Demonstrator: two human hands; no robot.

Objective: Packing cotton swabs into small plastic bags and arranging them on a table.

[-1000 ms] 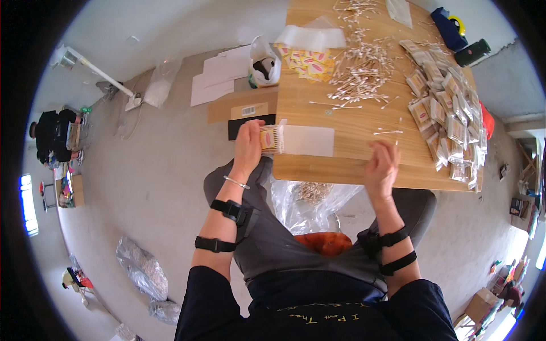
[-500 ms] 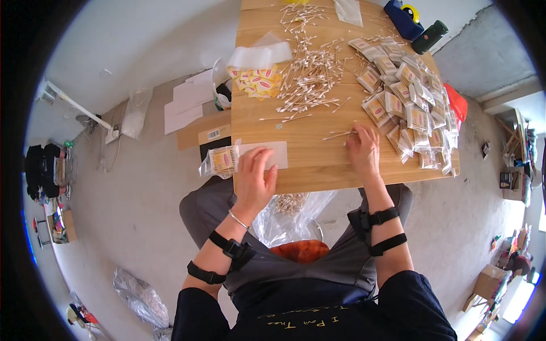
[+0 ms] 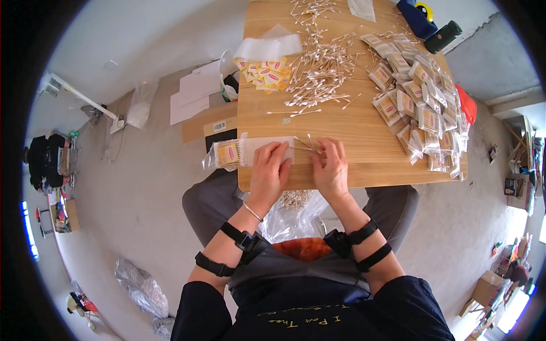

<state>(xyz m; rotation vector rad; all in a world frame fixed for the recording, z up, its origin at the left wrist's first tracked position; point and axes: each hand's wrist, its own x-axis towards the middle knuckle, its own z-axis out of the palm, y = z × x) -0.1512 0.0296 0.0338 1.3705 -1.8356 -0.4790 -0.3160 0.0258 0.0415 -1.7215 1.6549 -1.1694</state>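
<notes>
Wood desk (image 3: 375, 162), loose swabs (image 3: 321, 71) scattered mid-top, bagged swabs (image 3: 418, 111) heaped right, yellow cards (image 3: 266, 75) piled left, white sheet (image 3: 263, 140) laid near front.

At the far right corner of the bench (image 3: 369, 162), a blue tape dispenser (image 3: 414, 17) sits beside a dark green cylinder (image 3: 443, 37). A white power strip (image 3: 118, 124) lies on the floor (image 3: 153, 210) at left; a brown cardboard box (image 3: 488, 286) shows at lower right.

The light is bright and soft, with a window (image 3: 28, 230) glaring far left and fisheye-bowed, black-rimmed edges.
</notes>
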